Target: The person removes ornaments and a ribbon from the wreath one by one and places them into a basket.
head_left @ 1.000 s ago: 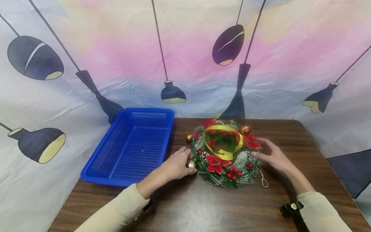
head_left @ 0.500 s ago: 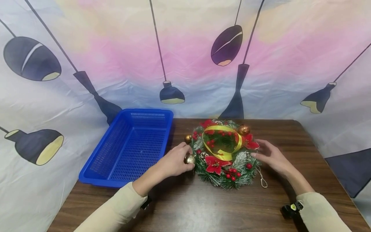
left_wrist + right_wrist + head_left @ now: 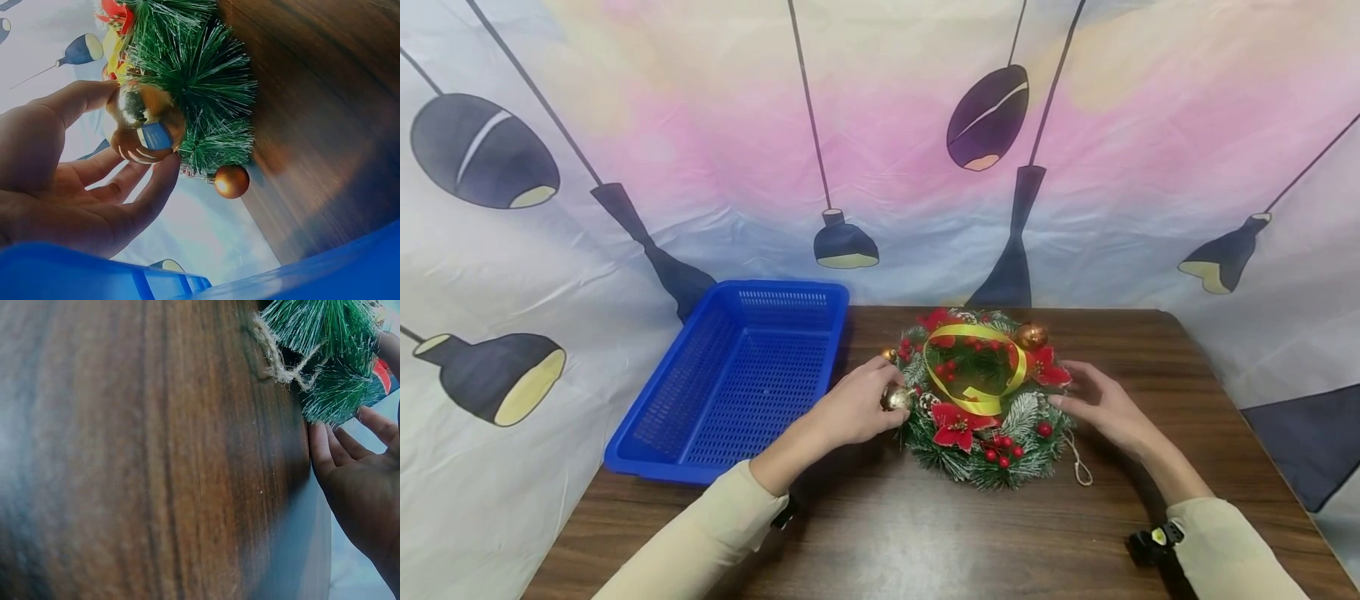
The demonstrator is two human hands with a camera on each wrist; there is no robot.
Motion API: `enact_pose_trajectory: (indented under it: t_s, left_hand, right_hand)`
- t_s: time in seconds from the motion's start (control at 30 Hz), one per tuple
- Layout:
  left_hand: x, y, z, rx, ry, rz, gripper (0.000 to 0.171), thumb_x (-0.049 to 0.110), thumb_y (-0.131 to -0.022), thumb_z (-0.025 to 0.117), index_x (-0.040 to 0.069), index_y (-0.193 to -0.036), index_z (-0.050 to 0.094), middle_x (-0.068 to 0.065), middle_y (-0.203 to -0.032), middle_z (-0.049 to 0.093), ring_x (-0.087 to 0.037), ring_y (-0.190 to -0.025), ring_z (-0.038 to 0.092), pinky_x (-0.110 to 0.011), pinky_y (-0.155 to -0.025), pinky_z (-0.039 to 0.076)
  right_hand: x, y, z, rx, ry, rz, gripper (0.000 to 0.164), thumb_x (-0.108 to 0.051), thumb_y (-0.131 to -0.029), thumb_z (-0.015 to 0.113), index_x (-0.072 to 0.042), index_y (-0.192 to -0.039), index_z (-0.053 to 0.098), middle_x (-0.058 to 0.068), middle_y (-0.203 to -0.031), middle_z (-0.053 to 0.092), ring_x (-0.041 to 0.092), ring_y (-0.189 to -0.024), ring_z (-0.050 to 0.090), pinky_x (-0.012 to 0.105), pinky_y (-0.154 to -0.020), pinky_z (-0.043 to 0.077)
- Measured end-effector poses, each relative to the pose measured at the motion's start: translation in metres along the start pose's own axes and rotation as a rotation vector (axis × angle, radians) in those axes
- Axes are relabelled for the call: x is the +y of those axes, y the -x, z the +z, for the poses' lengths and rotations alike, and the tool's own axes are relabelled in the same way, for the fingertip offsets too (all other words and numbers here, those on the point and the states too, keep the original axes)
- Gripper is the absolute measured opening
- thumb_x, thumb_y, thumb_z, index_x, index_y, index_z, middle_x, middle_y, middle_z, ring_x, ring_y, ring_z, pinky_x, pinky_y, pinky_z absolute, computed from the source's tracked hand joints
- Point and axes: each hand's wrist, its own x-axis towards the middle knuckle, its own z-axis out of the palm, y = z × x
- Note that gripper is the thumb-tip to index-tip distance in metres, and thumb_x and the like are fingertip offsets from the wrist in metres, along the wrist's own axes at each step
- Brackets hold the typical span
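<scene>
A green Christmas wreath with frosted tips, red poinsettias, berries and pine cones lies on the wooden table. My left hand pinches a shiny gold bauble between thumb and fingertips, against the wreath's left edge. The bauble's attachment is hidden. My right hand holds the wreath's right edge, thumb on the near side and fingers on the far side. A copper bauble sits at the upper right of the wreath, and a smaller orange-gold bauble at its left. A yellow ribbon loops over the middle.
A blue perforated plastic basket stands on the table to the left of the wreath. A twine loop trails from the wreath's right side. Behind the table hangs a cloth printed with lamps.
My left hand has shifted slightly away from me with the gold bauble, up along the wreath's left edge, now partly covering the small orange-gold bauble. The right hand keeps its place.
</scene>
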Motion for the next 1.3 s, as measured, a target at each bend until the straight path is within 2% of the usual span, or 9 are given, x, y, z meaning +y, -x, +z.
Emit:
enact_pose_trajectory:
  t_s: [0.2, 0.43, 0.57, 0.8, 0.97, 1.03, 1.2, 1.3]
  left_hand:
    - [0.003, -0.005, 0.000, -0.017, 0.014, -0.015, 0.045, 0.030, -0.096, 0.080, 0.007, -0.132, 0.068, -0.004, -0.126, 0.061, -0.023, -0.108, 0.063, -0.042, -0.094, 0.057]
    - [0.004, -0.007, -0.006, 0.034, 0.012, 0.003, 0.042, 0.028, -0.095, 0.080, 0.006, -0.129, 0.069, -0.007, -0.126, 0.063, -0.023, -0.103, 0.064, -0.041, -0.089, 0.057]
    - [0.005, -0.010, -0.008, 0.054, 0.016, 0.031, 0.041, 0.027, -0.095, 0.080, 0.006, -0.128, 0.069, -0.007, -0.125, 0.064, -0.023, -0.104, 0.064, -0.041, -0.092, 0.056]
    - [0.008, -0.013, -0.010, 0.052, 0.030, 0.029, 0.043, 0.028, -0.095, 0.080, 0.006, -0.131, 0.069, -0.007, -0.127, 0.063, -0.024, -0.109, 0.064, -0.042, -0.097, 0.055]
    - [0.005, -0.013, -0.016, 0.068, 0.028, 0.028, 0.043, 0.030, -0.095, 0.081, 0.008, -0.131, 0.069, -0.006, -0.127, 0.064, -0.025, -0.114, 0.064, -0.044, -0.099, 0.054]
    - [0.003, -0.012, -0.019, 0.085, 0.032, 0.030, 0.044, 0.029, -0.094, 0.082, 0.007, -0.130, 0.070, -0.005, -0.126, 0.064, -0.025, -0.115, 0.064, -0.044, -0.100, 0.054]
    - [-0.002, -0.008, -0.026, 0.130, 0.049, 0.053, 0.044, 0.027, -0.092, 0.084, 0.006, -0.128, 0.071, -0.006, -0.121, 0.065, -0.023, -0.108, 0.065, -0.042, -0.094, 0.056]
    - [-0.004, -0.006, -0.029, 0.145, 0.063, 0.077, 0.044, 0.026, -0.092, 0.083, 0.006, -0.128, 0.071, -0.006, -0.121, 0.065, -0.022, -0.104, 0.065, -0.040, -0.090, 0.057]
  right_hand:
    - [-0.003, 0.002, -0.001, 0.001, 0.004, -0.013, 0.073, -0.029, -0.102, 0.073, -0.001, -0.160, 0.038, 0.028, -0.155, 0.047, 0.048, -0.138, 0.050, 0.019, -0.096, 0.046]
    - [0.000, 0.001, -0.001, -0.005, 0.007, -0.009, 0.073, -0.031, -0.102, 0.073, -0.003, -0.160, 0.038, 0.026, -0.156, 0.047, 0.047, -0.139, 0.050, 0.016, -0.096, 0.044]
    - [0.001, 0.002, -0.002, -0.005, 0.011, -0.009, 0.073, -0.031, -0.103, 0.073, -0.002, -0.160, 0.038, 0.026, -0.156, 0.048, 0.046, -0.140, 0.049, 0.016, -0.097, 0.044]
    - [-0.003, 0.003, -0.001, -0.001, 0.002, -0.018, 0.072, -0.030, -0.102, 0.073, -0.001, -0.159, 0.039, 0.027, -0.155, 0.048, 0.047, -0.139, 0.050, 0.031, -0.102, 0.048]
    - [-0.002, 0.003, 0.000, -0.002, 0.000, -0.020, 0.072, -0.029, -0.102, 0.073, -0.002, -0.160, 0.039, 0.026, -0.155, 0.049, 0.046, -0.138, 0.051, 0.020, -0.098, 0.046]
    - [-0.001, 0.003, 0.000, -0.002, -0.002, -0.017, 0.072, -0.030, -0.102, 0.073, -0.003, -0.160, 0.039, 0.026, -0.155, 0.048, 0.046, -0.139, 0.051, 0.020, -0.098, 0.046]
    - [-0.001, 0.002, 0.002, -0.003, -0.003, -0.026, 0.072, -0.029, -0.102, 0.073, -0.002, -0.160, 0.039, 0.027, -0.155, 0.049, 0.047, -0.138, 0.051, 0.031, -0.102, 0.048]
    - [-0.003, 0.003, 0.001, 0.003, -0.013, -0.030, 0.072, -0.026, -0.102, 0.074, -0.001, -0.160, 0.039, 0.028, -0.154, 0.049, 0.047, -0.137, 0.052, 0.026, -0.100, 0.049]
